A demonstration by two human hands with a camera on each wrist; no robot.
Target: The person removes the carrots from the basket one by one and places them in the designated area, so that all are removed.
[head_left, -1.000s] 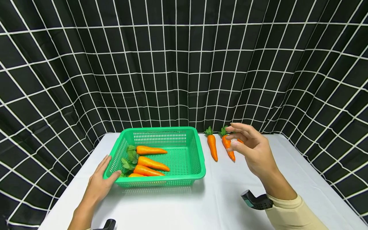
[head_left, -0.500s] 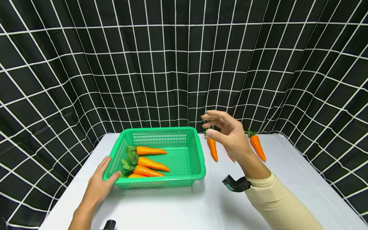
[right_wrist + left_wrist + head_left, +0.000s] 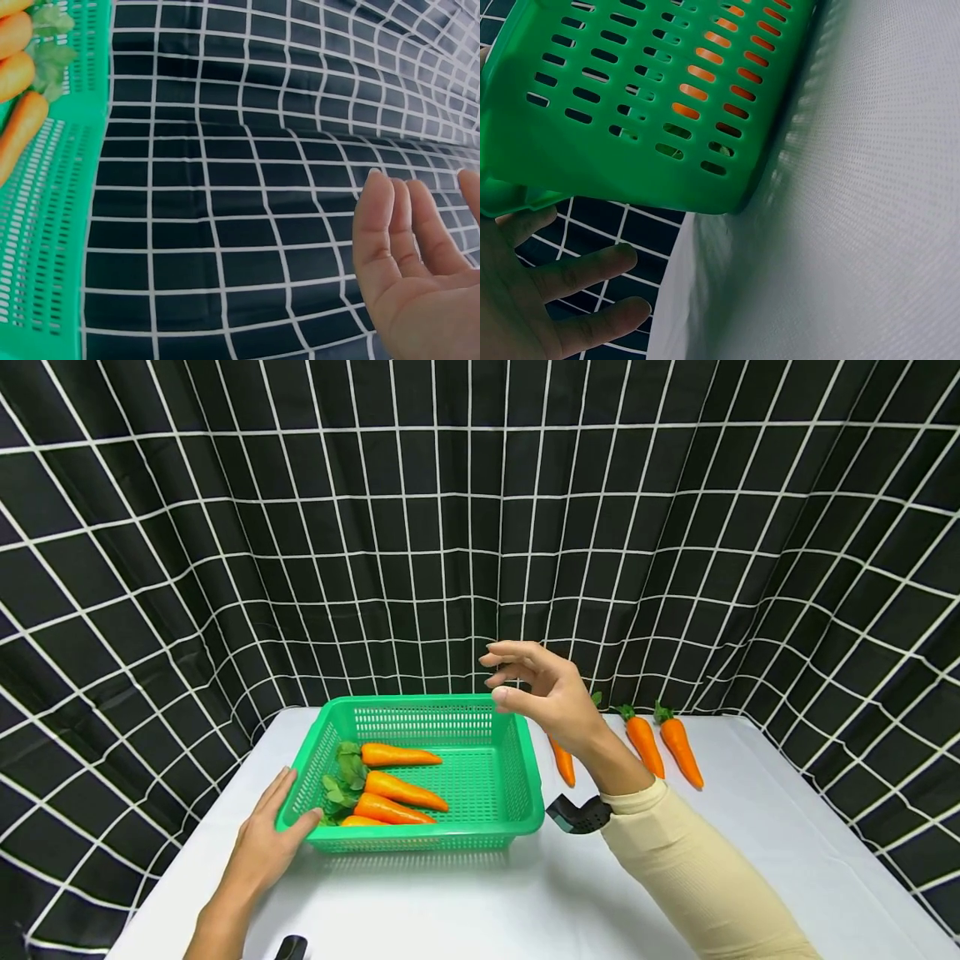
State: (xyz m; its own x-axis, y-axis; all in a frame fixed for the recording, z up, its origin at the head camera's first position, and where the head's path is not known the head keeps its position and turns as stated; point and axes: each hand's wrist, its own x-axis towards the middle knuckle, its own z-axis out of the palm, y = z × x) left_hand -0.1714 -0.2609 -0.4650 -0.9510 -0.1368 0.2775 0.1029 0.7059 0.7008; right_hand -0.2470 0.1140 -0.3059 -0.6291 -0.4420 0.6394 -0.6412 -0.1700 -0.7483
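A green plastic basket (image 3: 480, 830) stands on the white table, with several orange carrots (image 3: 405, 790) lying along its left side, leafy tops to the left. My left hand (image 3: 262, 843) holds the basket's near left corner, thumb over the front rim and fingers along the outer left side. In the left wrist view its other fingers (image 3: 592, 322) stretch out below the rim. My right hand (image 3: 547, 689) hovers by the basket's far right corner, fingers loosely bent, holding nothing. More carrots (image 3: 681, 752) lie on the table to the right, some partly hidden behind that hand and wrist.
Black cloth with a white grid (image 3: 420, 568) hangs behind and on both sides of the table. The white tabletop (image 3: 787, 860) stretches right of the basket and in front of it. A black device (image 3: 577, 816) is strapped to my right wrist.
My right hand has moved left from above the loose carrots to the basket's right side, uncovering carrots on the right. The left hand and basket have stayed put; the view has shifted slightly.
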